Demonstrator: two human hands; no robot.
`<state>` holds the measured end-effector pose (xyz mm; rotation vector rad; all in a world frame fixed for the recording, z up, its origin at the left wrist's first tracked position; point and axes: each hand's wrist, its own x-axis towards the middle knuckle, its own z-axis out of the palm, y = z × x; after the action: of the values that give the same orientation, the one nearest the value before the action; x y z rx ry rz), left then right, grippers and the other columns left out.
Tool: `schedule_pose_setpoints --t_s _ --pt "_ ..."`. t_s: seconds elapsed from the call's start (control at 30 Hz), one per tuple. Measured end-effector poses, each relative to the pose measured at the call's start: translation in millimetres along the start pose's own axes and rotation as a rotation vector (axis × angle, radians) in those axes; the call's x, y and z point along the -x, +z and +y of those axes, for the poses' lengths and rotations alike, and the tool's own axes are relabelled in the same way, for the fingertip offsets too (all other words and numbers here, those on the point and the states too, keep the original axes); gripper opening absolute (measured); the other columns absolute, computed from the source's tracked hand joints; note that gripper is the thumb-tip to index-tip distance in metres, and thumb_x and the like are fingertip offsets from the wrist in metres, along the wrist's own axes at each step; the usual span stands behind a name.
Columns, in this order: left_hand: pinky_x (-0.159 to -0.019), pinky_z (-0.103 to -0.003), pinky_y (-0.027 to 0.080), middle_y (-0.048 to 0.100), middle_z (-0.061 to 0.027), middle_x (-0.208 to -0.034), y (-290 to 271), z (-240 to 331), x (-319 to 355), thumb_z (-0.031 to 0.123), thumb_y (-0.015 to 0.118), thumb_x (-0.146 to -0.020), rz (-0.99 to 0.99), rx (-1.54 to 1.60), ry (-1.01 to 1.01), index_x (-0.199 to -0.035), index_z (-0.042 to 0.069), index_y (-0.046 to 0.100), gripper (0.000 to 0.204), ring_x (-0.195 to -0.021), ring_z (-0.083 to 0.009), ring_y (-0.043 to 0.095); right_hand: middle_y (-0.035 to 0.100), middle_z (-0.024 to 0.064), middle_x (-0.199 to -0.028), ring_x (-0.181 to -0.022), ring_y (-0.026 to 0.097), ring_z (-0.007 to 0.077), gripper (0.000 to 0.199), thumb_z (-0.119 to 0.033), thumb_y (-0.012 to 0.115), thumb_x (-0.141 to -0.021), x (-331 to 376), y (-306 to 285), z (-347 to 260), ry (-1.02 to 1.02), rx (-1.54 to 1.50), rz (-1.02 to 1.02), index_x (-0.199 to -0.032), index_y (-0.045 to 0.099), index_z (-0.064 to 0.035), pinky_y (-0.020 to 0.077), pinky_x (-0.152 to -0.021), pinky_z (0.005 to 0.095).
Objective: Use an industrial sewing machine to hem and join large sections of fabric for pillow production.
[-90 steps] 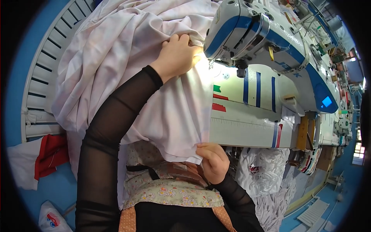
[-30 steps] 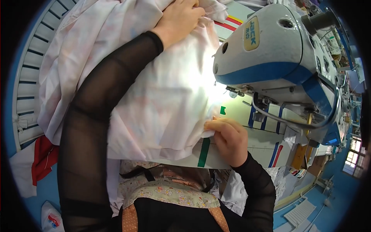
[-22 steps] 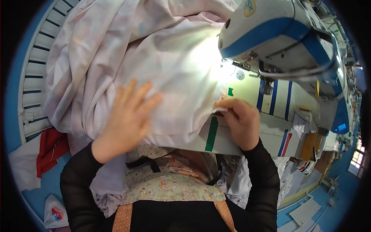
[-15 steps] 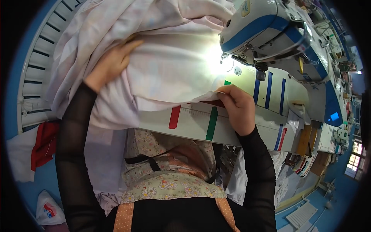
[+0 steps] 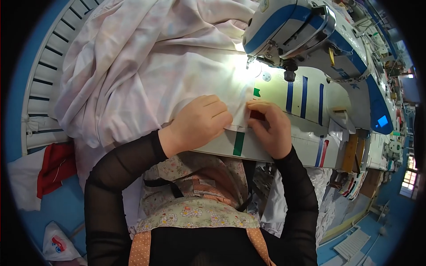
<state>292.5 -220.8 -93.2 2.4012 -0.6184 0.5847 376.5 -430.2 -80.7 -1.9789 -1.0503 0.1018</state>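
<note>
A large pale pink-and-white fabric (image 5: 164, 75) lies in folds over the sewing table, its right edge beneath the lit needle area of a white and blue sewing machine (image 5: 306, 31). My left hand (image 5: 197, 122) is closed on the fabric's near edge, knuckles up. Just to its right, my right hand (image 5: 270, 126) pinches the fabric's near right corner between thumb and fingers. A small dark red patch shows between the right thumb and forefinger; I cannot make out what it is. Both hands are nearer to me than the needle.
Coloured tape strips mark the table (image 5: 213, 148) and the machine bed. A white slatted rack (image 5: 42, 95) borders the fabric at left. Red and white cloth (image 5: 57, 168) hangs below it, above a white plastic bag (image 5: 60, 244). White fabric (image 5: 277, 201) hangs under the table at right.
My left hand has come from the far left of the fabric to its near edge, beside my right hand. The right hand stays at the corner. The whole view has shifted slightly.
</note>
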Motion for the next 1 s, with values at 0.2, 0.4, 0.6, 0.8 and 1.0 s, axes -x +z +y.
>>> schedule_pose_setpoints --t_s 0.2,0.4,0.6,0.8,1.0 --pt "-0.063 -0.037 0.046 0.055 -0.0055 -0.075 -3 -1 -2 0.003 0.068 -0.062 -0.014 0.044 -0.004 -0.077 0.008 0.057 0.02 -0.07 -0.0261 0.055 0.056 0.0146 -0.122 -0.111 0.054 0.0331 0.06 -0.004 0.077 -0.062 7 -4 -3 -0.121 0.154 0.006 -0.118 0.054 -0.0042 0.0452 -0.093 0.0391" --pt "-0.066 -0.038 0.045 0.053 -0.0057 -0.073 -3 0 -4 0.005 0.067 -0.064 -0.002 0.064 -0.046 -0.081 0.008 0.055 0.021 -0.071 -0.0263 0.055 0.05 0.0177 -0.125 -0.117 0.048 0.0388 0.075 -0.011 0.081 -0.055 10 -1 -15 -0.199 0.196 -0.024 -0.123 0.05 -0.0034 0.0408 -0.096 0.0471" --pt "-0.065 -0.039 0.045 0.053 -0.0057 -0.072 -5 1 -5 0.005 0.067 -0.063 -0.013 0.059 -0.062 -0.078 0.008 0.055 0.019 -0.07 -0.0265 0.054 0.049 0.0174 -0.127 -0.121 0.046 0.039 0.076 -0.009 0.078 -0.056 5 19 -22 -0.199 0.342 0.025 -0.126 0.048 -0.0036 0.04 -0.098 0.0479" --pt "-0.065 -0.039 0.045 0.052 -0.0058 -0.076 -4 1 -4 0.007 0.067 -0.061 0.01 0.051 -0.031 -0.077 0.008 0.054 0.02 -0.072 -0.0259 0.053 0.054 0.0159 -0.122 -0.116 0.051 0.0368 0.069 -0.005 0.075 -0.056 3 25 -20 -0.271 0.419 0.077 -0.121 0.052 -0.0031 0.0419 -0.096 0.0455" --pt "-0.07 -0.037 0.045 0.052 -0.0049 -0.086 -4 0 -7 0.01 0.068 -0.061 -0.003 0.02 0.016 -0.078 0.008 0.053 0.023 -0.079 -0.0245 0.053 0.054 0.0151 -0.121 -0.114 0.053 0.0363 0.067 -0.005 0.075 -0.057 2 16 -21 -0.255 0.429 0.087 -0.119 0.053 -0.0023 0.0433 -0.094 0.0449"
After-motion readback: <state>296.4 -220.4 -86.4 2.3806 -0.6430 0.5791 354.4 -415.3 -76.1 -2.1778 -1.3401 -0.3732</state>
